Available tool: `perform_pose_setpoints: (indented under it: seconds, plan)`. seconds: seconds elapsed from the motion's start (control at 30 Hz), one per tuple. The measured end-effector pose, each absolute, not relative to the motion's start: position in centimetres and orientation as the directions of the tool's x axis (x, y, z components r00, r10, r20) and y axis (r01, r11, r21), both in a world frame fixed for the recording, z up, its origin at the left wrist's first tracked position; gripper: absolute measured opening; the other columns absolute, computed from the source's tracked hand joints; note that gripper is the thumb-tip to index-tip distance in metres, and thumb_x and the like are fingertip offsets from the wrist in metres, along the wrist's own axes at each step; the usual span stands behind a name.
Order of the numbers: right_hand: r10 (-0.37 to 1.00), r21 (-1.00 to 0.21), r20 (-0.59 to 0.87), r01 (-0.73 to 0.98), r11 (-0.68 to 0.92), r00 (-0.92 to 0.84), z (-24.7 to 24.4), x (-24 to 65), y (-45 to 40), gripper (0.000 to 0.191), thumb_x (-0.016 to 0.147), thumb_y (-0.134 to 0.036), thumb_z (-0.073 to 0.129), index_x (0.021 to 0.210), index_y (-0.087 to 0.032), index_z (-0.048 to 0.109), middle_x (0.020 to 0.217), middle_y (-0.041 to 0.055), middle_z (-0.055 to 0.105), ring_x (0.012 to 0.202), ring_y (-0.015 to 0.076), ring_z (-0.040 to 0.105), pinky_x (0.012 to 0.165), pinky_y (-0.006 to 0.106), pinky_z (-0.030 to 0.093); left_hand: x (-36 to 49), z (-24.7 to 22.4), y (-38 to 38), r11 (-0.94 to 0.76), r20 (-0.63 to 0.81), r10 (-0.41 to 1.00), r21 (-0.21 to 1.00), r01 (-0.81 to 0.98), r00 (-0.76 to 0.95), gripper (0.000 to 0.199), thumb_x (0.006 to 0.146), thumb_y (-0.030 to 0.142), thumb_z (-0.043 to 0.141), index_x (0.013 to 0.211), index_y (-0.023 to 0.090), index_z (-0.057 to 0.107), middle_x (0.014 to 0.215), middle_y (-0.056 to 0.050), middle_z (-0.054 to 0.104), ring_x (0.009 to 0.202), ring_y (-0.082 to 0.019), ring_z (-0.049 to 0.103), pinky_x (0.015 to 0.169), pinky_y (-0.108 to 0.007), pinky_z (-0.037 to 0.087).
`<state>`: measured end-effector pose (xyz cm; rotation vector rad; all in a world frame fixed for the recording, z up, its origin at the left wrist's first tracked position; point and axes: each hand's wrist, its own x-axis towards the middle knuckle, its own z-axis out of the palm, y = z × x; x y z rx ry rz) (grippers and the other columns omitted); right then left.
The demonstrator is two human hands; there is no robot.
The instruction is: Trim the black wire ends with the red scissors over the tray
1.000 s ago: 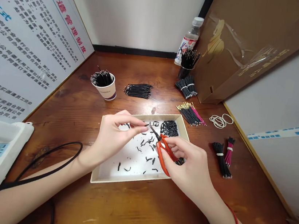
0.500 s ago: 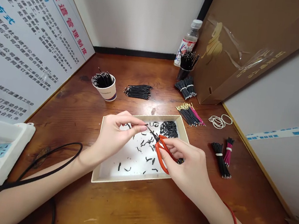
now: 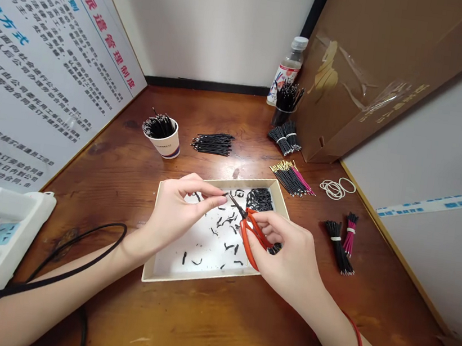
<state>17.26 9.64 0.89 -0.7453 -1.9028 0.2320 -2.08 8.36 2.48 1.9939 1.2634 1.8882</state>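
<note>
My left hand (image 3: pixel 180 203) is closed in a pinch above the tray, thumb and forefinger on a small black wire (image 3: pixel 225 194). Only a short dark end of that wire shows at the fingertips. My right hand (image 3: pixel 289 249) grips red-handled scissors (image 3: pixel 252 230), their narrow dark blades pointing up and left, close to the left fingertips. Beneath both hands lies a shallow cream tray (image 3: pixel 208 279) with a white floor. Curled black scraps (image 3: pixel 224 223) are scattered over it, and a heap of black pieces (image 3: pixel 260 198) fills its far right corner.
Behind the tray stand a paper cup of black wires (image 3: pixel 164 141) and a loose wire pile (image 3: pixel 213 143). To the right are tied bundles (image 3: pixel 338 247), black and pink wires (image 3: pixel 294 178), rubber bands (image 3: pixel 335 188), a bottle (image 3: pixel 287 70) and a cardboard box (image 3: pixel 355 70). A power strip (image 3: pixel 0 245) sits left.
The scissor tips have drawn slightly back from the left fingertips. Both hands otherwise stay nearly where they were, and the view has shifted a little.
</note>
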Motion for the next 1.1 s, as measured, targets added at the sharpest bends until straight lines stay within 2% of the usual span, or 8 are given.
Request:
perform_pose_setpoints:
  seconds: [1.1]
  plan:
    - [0.601,-0.482,0.744,0.387,0.786,-0.294,0.65,17.4,9.75,0.006,0.08,-0.017,0.062,0.079,-0.019,0.066,0.062,-0.0019,0.066,0.051,0.0103,0.056,0.048,0.021,0.047,-2.01,2.44,8.25,-0.651,0.786,0.605,0.579,0.491,-0.125,0.002,0.07,0.022,0.08,0.07,0.022,0.078,0.069,-0.002,0.073,0.063,-0.015,0.062,0.061,-0.029,0.049]
